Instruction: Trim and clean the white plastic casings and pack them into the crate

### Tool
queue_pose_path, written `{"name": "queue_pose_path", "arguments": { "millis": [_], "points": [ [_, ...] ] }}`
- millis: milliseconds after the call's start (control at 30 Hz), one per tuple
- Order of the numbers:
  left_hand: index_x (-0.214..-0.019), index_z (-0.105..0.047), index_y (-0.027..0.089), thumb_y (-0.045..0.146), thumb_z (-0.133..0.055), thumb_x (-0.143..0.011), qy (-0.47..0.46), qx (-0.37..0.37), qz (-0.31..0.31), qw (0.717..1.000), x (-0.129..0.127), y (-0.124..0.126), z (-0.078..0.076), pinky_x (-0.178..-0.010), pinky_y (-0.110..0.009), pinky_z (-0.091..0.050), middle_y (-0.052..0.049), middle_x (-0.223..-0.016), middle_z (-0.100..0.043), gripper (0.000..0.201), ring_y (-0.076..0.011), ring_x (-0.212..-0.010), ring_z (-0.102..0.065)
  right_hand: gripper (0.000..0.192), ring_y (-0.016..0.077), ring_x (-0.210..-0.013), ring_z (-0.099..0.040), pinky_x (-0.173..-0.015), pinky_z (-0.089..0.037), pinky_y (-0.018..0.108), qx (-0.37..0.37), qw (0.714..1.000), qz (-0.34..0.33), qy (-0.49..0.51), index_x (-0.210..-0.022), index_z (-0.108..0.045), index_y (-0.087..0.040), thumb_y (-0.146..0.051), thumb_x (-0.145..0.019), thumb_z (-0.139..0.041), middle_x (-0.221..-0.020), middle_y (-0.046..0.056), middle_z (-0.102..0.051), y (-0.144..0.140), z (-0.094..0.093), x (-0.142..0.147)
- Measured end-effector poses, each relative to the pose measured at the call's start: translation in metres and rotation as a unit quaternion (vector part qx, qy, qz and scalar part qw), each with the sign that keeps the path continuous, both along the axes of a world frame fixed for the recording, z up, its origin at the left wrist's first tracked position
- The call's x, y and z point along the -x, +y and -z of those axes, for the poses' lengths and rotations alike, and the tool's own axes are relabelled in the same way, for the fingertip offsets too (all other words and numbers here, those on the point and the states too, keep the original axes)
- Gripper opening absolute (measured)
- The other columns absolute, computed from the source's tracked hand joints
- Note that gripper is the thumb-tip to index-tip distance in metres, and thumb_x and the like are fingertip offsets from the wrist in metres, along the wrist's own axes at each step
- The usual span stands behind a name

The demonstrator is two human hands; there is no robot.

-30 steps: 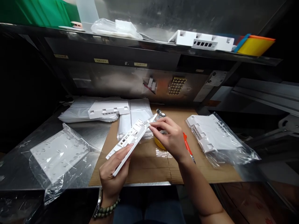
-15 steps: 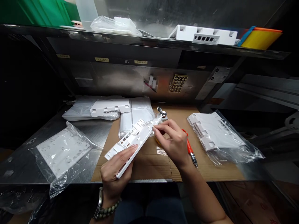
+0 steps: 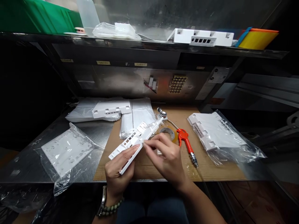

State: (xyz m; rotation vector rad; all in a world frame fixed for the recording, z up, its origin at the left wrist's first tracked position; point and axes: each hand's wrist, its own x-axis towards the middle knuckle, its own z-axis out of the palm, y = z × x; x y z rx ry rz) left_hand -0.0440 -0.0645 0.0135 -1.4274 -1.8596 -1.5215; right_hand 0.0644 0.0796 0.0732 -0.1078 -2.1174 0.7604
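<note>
My left hand [image 3: 120, 165] grips the lower end of a white plastic housing [image 3: 136, 135], thumb on top and fingers beneath. The housing tilts up to the right, its row of small rectangular openings facing up-left. At the housing's right edge is my right hand [image 3: 167, 157], thumb and forefinger pinched together. Whatever lies between those fingertips is too small to make out. Behind the right hand sits a roll of tape [image 3: 174, 134], partly covered. Beside it lies an orange-red air blow gun [image 3: 183, 136] with a hose fitting.
Cardboard [image 3: 217, 168] covers part of the metal bench. Bagged white housings lie at left [image 3: 67, 151] and right [image 3: 216, 130]. Stacks of clear bags [image 3: 137, 116] lie at the back, another housing [image 3: 112, 108] on them. A shelf above bears a green bin [image 3: 39, 18] and a yellow container [image 3: 258, 39].
My right hand has slid down-left along the housing's edge, closer to my left hand. The tape roll and blow gun show more fully. The view has shifted slightly.
</note>
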Motion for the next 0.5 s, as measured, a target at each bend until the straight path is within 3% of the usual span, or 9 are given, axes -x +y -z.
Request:
{"name": "queue_pose_path", "arguments": {
  "millis": [67,133,267,333,400,500],
  "points": [
    [-0.13,-0.071,0.025,-0.006,-0.063,-0.088,-0.005,0.008,0.016,1.0,0.0,-0.002,-0.001,-0.101,-0.033,-0.058,-0.003,-0.122,-0.078,0.054,-0.0215,-0.11,-0.075,0.013,0.0149,-0.075,-0.067,-0.067,-0.056,0.027,-0.012,0.999,-0.046,-0.014,-0.103,-0.075,-0.016,-0.014,-0.098,-0.063,-0.088,0.006,-0.069,-0.004,-0.001,-0.002],
    [-0.131,-0.071,0.025,-0.006,-0.064,-0.087,-0.002,0.011,0.027,1.0,0.0,-0.005,-0.001,-0.101,-0.034,-0.058,-0.004,-0.123,-0.078,0.055,-0.0225,-0.111,-0.075,0.012,0.0152,-0.076,-0.067,-0.068,-0.056,0.028,-0.012,0.999,-0.038,-0.014,-0.101,-0.075,-0.017,-0.015,-0.098,-0.064,-0.088,0.005,-0.069,0.005,0.0,-0.004],
    [-0.129,-0.073,0.025,-0.009,-0.068,-0.083,0.024,-0.008,0.03,0.999,0.001,-0.017,-0.001,-0.099,-0.036,-0.06,-0.004,-0.12,-0.079,0.057,-0.0238,-0.109,-0.076,0.01,0.0176,-0.083,-0.068,-0.074,-0.058,0.033,0.052,0.982,0.173,0.059,-0.094,-0.078,-0.021,-0.025,-0.096,-0.069,-0.092,0.005,-0.069,0.065,0.004,-0.009],
    [-0.128,-0.073,0.023,-0.009,-0.067,-0.083,0.03,-0.004,0.044,0.999,0.005,-0.022,-0.001,-0.102,-0.037,-0.059,-0.004,-0.119,-0.079,0.056,-0.0242,-0.111,-0.075,0.015,0.0176,-0.083,-0.069,-0.073,-0.06,0.032,0.157,0.957,0.215,0.115,-0.098,-0.076,-0.02,-0.034,-0.093,-0.073,-0.096,0.005,-0.069,0.092,0.006,-0.014],
    [-0.128,-0.073,0.022,-0.01,-0.066,-0.083,0.031,0.002,0.069,0.997,0.01,-0.026,-0.001,-0.106,-0.041,-0.058,-0.005,-0.119,-0.079,0.055,-0.0248,-0.112,-0.075,0.026,0.0156,-0.075,-0.071,-0.062,-0.06,0.028,0.308,0.93,0.151,0.13,-0.104,-0.071,-0.02,-0.043,-0.092,-0.072,-0.101,0.005,-0.07,0.104,0.008,-0.019],
    [-0.13,-0.071,0.021,-0.007,-0.065,-0.085,0.024,0.013,0.125,0.992,0.017,-0.028,-0.003,-0.112,-0.054,-0.053,-0.007,-0.12,-0.079,0.053,-0.0274,-0.11,-0.075,0.028,0.0137,-0.063,-0.07,-0.044,-0.052,0.022,0.495,0.866,-0.041,0.062,-0.106,-0.062,-0.021,-0.048,-0.096,-0.063,-0.107,0.006,-0.074,0.095,0.012,-0.02]
  ]
}}
